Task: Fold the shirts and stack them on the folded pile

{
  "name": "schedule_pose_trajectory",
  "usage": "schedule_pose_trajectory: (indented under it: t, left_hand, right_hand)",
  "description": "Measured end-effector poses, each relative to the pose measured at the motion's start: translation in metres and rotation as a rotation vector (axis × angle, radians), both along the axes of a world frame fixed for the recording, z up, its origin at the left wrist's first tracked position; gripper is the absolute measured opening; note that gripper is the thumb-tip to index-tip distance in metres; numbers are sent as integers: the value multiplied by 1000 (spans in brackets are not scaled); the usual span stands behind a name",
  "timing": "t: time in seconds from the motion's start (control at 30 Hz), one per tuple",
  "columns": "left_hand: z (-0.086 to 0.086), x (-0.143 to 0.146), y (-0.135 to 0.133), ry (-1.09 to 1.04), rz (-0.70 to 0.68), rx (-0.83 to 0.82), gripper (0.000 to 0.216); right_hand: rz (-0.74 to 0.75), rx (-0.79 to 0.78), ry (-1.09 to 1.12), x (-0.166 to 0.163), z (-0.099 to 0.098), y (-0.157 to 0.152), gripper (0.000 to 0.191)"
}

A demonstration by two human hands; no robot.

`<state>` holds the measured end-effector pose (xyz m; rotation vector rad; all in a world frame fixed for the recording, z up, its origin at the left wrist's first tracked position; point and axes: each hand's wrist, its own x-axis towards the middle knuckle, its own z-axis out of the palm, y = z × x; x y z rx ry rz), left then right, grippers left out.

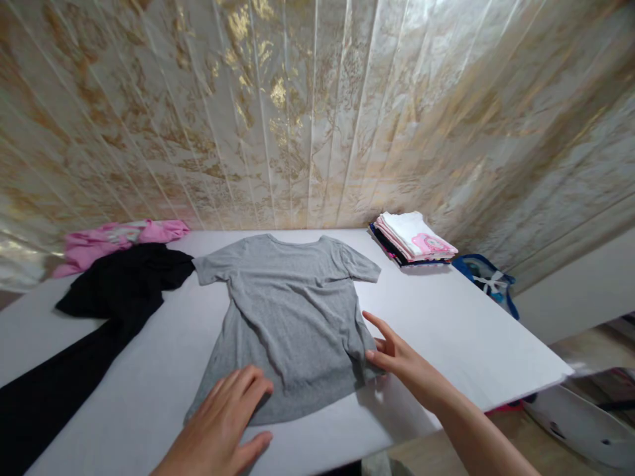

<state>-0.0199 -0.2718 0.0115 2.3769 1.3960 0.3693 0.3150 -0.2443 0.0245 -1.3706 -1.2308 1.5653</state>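
A grey short-sleeved T-shirt lies spread on the white table, its neckline toward the wall and its hem toward me. Wrinkles cross its body. My left hand is over the lower left of the hem, open, with fingers loosely bent and the thumb apart. At the lower right corner, the thumb of my right hand rests on the shirt's edge while its index finger stretches out. Some of that hand's fingers are partly hidden by the cloth, and the corner looks slightly raised between thumb and fingers.
Left of the shirt lie a crumpled black garment and a pink one. A stack of folded clothes stands at the back right of the white table. A blue-edged bag sits beyond the right edge, below a patterned wall covering.
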Motion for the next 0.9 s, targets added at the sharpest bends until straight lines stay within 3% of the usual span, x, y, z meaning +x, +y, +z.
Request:
schedule_pose_trajectory:
  t: [0.13,0.33,0.43,0.57,0.67,0.77,0.9]
  left_hand:
    - [-15,-17,-10,-6,77,165,22]
    - [-4,-27,-9,-70,187,187,14]
    - [3,-25,-15,-141,215,117,14]
    - [12,-23,-14,-182,224,-174,20]
    - [20,-31,12,-172,281,-240,23]
    - [21,-46,57,-113,357,-89,23]
    - [6,-59,111,-44,384,8,18]
  right_hand:
    - [119,141,-259,5,-5,-4,40]
    - [132,183,-534,19,-9,-10,37]
    - [207,193,-666,25,-7,-15,35]
    - [185,282,-941,30,-6,-7,34]
    - [75,422,-1111,28,-2,11,30]
    - [43,532,-1160,16,3,34,25]
    - [62,523,-1218,-4,4,63,19]
